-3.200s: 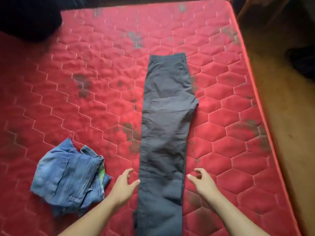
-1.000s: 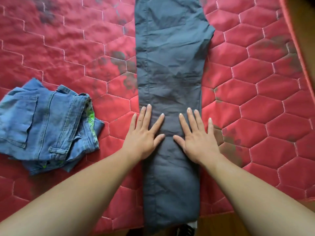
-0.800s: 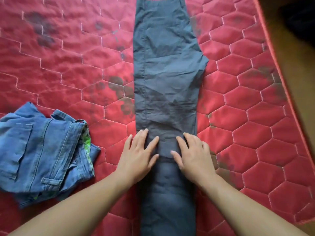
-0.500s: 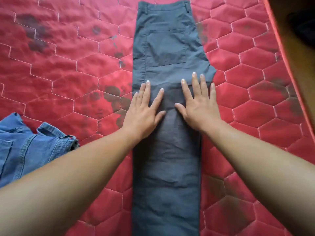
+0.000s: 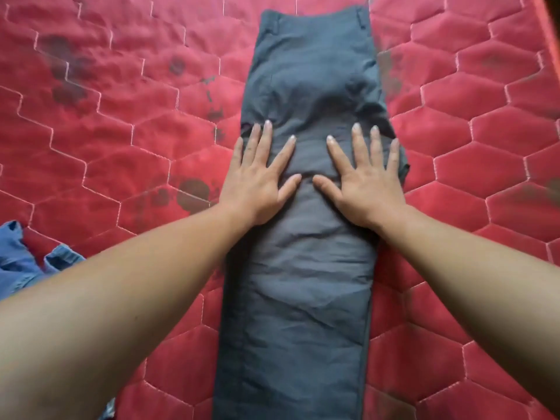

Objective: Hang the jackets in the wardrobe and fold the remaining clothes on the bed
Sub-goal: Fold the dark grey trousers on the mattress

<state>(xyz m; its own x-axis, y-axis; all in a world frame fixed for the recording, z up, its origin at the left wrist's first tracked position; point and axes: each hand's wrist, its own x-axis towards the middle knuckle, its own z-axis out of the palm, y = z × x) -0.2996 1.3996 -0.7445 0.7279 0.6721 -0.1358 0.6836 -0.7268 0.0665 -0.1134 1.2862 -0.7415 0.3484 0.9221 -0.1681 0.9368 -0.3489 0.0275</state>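
Dark grey trousers point(image 5: 303, 283) lie lengthwise on the red quilted mattress point(image 5: 121, 131), folded leg over leg, waistband at the far end. My left hand point(image 5: 257, 177) lies flat on the trousers' left half near the seat, fingers spread and straight. My right hand point(image 5: 366, 180) presses flat beside it on the right half, fingers spread as well. The two thumbs nearly meet at the trousers' middle. The cloth bunches into small wrinkles just beyond my fingertips.
Folded blue jeans point(image 5: 21, 262) lie at the left edge, mostly hidden by my left forearm. Dark stains mark the mattress left of the trousers. The mattress's right edge point(image 5: 550, 28) shows at the top right corner.
Both flat hands have slid up the trousers from the lower leg toward the seat, smoothing the cloth. The view has moved closer, and the jeans have slipped mostly out of sight.
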